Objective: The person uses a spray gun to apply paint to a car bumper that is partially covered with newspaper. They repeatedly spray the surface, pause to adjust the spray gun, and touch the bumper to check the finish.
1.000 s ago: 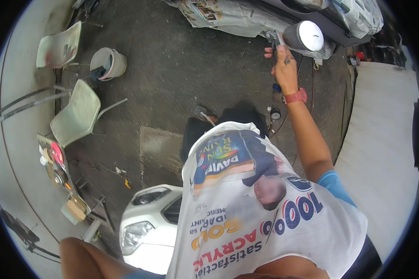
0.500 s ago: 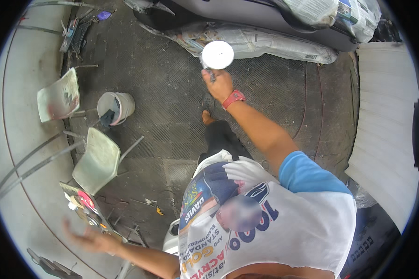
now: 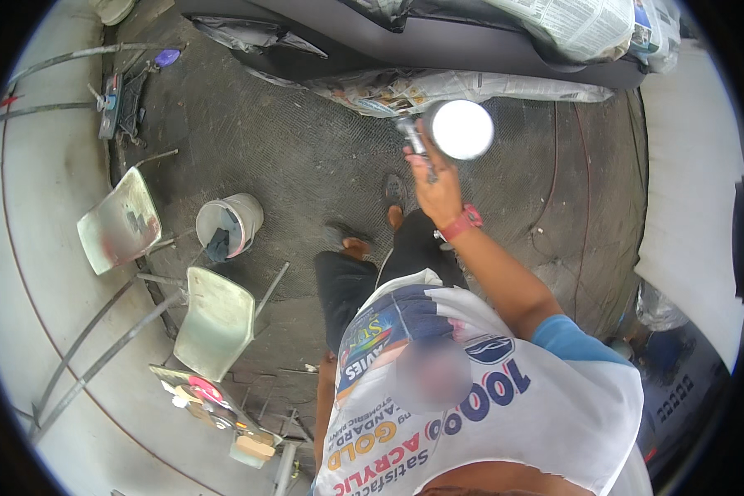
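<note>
My right hand grips a spray gun out in front of me, with a red watch strap on that wrist. The gun's round cup shows its bright white top, just right of the fingers. Beyond it lies a grey car body panel, whose lower side is masked with newspaper and plastic sheeting. A gap of floor shows between the gun and the panel. My left arm hangs beside my thigh; only a sliver of the left hand appears, its fingers hidden behind my shirt and leg.
Two stained pale chairs stand at the left, near a white bucket with a dark cloth in it. A small stand carries assorted items at the lower left. Thin hoses run along the floor; a white curtain hangs right.
My left hand, spread over the small stand before, has dropped to my side. The spray gun has shifted right and slightly nearer in my right hand. My view has shifted, and both feet now show.
</note>
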Tool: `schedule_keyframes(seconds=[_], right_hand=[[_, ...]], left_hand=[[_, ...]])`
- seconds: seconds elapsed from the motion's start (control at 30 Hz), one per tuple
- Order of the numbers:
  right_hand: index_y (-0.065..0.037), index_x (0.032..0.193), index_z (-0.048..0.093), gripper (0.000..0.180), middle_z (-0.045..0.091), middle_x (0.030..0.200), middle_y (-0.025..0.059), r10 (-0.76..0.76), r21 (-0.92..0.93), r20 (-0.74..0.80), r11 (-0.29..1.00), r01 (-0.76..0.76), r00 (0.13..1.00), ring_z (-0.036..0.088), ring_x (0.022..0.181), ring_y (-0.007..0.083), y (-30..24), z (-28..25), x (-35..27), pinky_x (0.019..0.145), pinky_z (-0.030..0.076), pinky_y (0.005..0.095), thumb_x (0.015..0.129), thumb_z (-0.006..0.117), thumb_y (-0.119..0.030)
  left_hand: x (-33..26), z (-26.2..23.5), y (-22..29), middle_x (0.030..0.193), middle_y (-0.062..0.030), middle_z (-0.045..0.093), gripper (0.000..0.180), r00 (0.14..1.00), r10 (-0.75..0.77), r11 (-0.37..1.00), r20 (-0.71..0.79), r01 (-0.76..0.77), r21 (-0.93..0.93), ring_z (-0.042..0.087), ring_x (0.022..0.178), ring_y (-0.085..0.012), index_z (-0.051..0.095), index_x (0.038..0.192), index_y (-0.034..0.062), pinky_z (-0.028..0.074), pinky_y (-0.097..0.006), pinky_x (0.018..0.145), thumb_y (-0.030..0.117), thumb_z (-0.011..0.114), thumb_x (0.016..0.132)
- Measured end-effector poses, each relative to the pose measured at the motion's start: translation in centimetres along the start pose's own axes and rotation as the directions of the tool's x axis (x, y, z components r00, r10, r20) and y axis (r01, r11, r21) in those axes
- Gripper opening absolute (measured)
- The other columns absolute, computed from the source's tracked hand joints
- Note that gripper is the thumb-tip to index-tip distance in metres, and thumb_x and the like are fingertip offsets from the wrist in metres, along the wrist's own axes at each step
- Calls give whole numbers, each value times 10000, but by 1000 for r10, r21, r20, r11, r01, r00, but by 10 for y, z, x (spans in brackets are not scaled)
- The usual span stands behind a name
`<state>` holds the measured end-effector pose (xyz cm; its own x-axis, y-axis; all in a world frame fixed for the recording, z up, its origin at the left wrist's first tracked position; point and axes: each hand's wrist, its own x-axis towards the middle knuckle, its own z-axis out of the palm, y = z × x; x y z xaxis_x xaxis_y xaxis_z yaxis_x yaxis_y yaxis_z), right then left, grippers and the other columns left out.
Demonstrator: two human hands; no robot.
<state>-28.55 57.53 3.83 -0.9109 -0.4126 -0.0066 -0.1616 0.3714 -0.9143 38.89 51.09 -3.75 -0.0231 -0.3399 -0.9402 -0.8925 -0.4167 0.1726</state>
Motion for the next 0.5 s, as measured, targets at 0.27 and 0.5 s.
schedule_keyframes(seconds=[0.27,0.5], right_hand=[[-25,1569,542,521,784,949,140,149,175,-48,975,-139,988,752,885,177,-89,39,23,881,597,343,1133,549,-310],[-34,1469,631,608,758,886,86,297,279,20,915,-291,955,695,725,118,-156,112,82,522,509,270,1141,451,-514]], left_hand=[[59,-129,167,1414,-244,683,685,974,223,907,-43,-191,375,626,1352,-368,573,1490,-35,466,-412,1137,517,585,1085],[94,-254,393,1510,-184,611,562,756,646,757,-103,-618,211,558,1414,-267,541,1526,-33,421,-379,1191,349,615,1121]])
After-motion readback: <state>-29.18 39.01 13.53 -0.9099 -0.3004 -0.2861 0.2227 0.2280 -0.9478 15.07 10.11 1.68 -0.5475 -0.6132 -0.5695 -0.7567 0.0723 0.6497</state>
